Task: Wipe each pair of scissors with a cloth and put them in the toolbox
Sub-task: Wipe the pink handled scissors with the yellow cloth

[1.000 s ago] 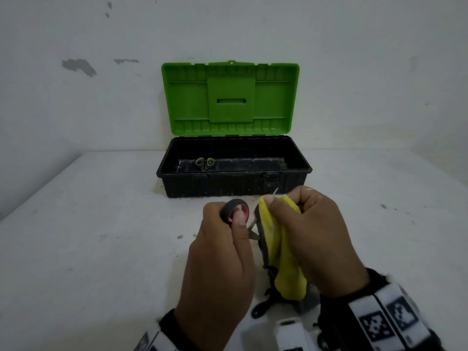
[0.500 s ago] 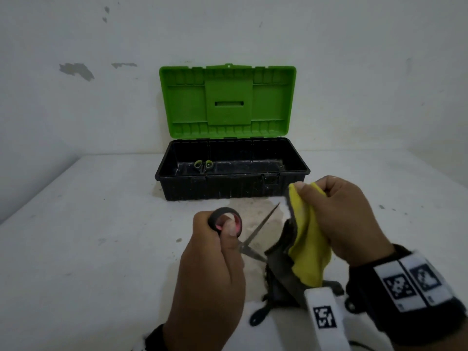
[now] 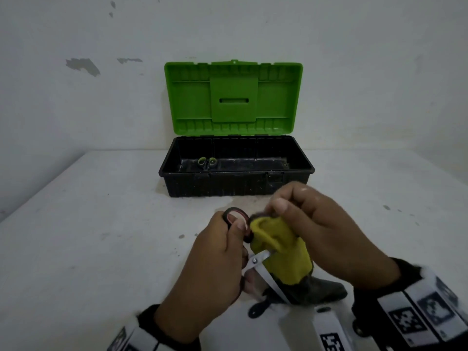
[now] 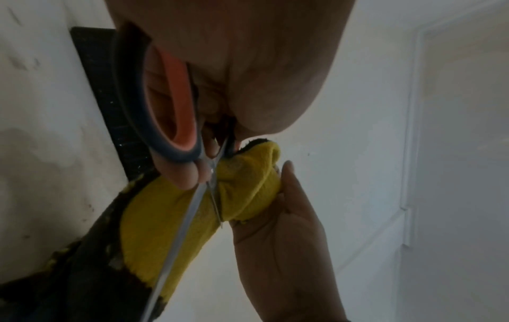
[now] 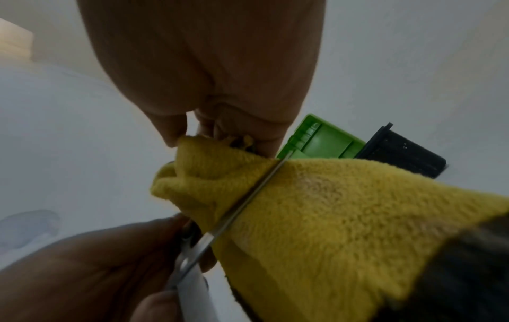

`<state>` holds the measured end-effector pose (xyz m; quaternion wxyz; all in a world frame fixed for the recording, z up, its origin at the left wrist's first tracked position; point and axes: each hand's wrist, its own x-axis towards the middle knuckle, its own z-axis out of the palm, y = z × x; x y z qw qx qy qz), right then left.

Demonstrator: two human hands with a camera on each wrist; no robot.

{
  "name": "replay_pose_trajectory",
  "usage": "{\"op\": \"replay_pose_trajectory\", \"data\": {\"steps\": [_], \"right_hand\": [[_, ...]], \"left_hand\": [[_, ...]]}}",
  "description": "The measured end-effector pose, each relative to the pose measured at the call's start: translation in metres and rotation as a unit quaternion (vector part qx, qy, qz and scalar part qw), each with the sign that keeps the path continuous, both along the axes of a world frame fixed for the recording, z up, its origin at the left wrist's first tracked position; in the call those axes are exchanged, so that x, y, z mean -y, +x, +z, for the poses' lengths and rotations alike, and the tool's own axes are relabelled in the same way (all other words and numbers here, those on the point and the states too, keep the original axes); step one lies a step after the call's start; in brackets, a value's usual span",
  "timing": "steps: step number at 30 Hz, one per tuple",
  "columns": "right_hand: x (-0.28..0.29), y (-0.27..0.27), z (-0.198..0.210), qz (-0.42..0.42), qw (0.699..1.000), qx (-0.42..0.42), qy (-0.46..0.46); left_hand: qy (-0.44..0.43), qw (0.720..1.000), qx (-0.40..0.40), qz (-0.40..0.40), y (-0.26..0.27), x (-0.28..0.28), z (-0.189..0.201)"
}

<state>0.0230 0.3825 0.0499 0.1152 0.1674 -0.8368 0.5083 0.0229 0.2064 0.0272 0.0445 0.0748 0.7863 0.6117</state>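
Note:
My left hand (image 3: 228,239) grips a pair of scissors (image 3: 254,260) by its dark, orange-lined handles (image 4: 165,109), low over the table. The steel blades (image 4: 187,217) stand slightly apart. My right hand (image 3: 316,224) pinches a yellow cloth (image 3: 278,249) bunched around one blade close to the pivot. The other blade (image 5: 248,196) lies bare across the cloth (image 5: 316,207). Behind the hands, the black toolbox (image 3: 298,171) stands with its green lid (image 3: 233,97) up. A green-handled pair of scissors (image 3: 207,162) lies inside at the left.
The toolbox stands against a white wall on a white table (image 3: 101,236). A dark grey part of the cloth (image 3: 326,287) hangs down to the table under my right hand. Beside it lies a small black loop-shaped piece (image 3: 258,309), partly hidden.
My right hand had pulled the cloth off to the right, baring the blades. It has come back left and now holds the cloth on the blade near the pivot. The scissors tilted blade-down.

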Motion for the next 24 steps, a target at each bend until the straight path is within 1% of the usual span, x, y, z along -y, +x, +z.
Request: {"op": "replay_pose_trajectory", "data": {"steps": [2,4,5,7,10,11,14,16,18,22,24], "right_hand": [[0.000,0.004,0.001,0.031,0.999,0.017,0.026],[-0.004,0.007,0.001,0.054,0.997,0.049,0.019],[-0.007,0.008,0.001,0.056,0.996,0.055,0.028],[-0.010,0.008,-0.001,0.048,0.993,0.043,0.096],[-0.006,0.010,-0.002,0.055,0.979,0.054,0.186],[-0.004,0.010,-0.003,0.064,0.976,0.056,0.203],[0.002,0.010,-0.005,0.083,0.971,0.058,0.215],[0.002,0.010,-0.002,0.098,0.968,0.059,0.225],[0.000,0.010,0.004,0.107,0.966,0.062,0.226],[-0.008,0.009,0.013,0.096,0.969,0.075,0.215],[-0.015,0.010,0.016,0.086,0.971,0.083,0.208]], "left_hand": [[0.014,1.000,0.024,-0.001,0.000,0.002,0.003],[0.026,0.999,0.031,-0.008,0.001,0.005,0.006],[0.015,1.000,0.016,-0.016,0.001,0.006,0.005],[-0.034,0.999,-0.033,-0.023,-0.001,0.008,0.002],[-0.101,0.988,-0.112,-0.032,-0.002,0.009,-0.002],[-0.118,0.984,-0.126,-0.037,-0.002,0.008,-0.003],[-0.142,0.978,-0.143,-0.044,0.000,0.006,-0.004],[-0.131,0.980,-0.145,-0.039,0.002,0.008,-0.003],[-0.089,0.986,-0.137,-0.038,0.004,0.011,0.002],[0.015,0.997,-0.066,-0.048,0.006,0.012,0.013],[0.039,0.997,-0.038,-0.046,0.005,0.014,0.015]]}}
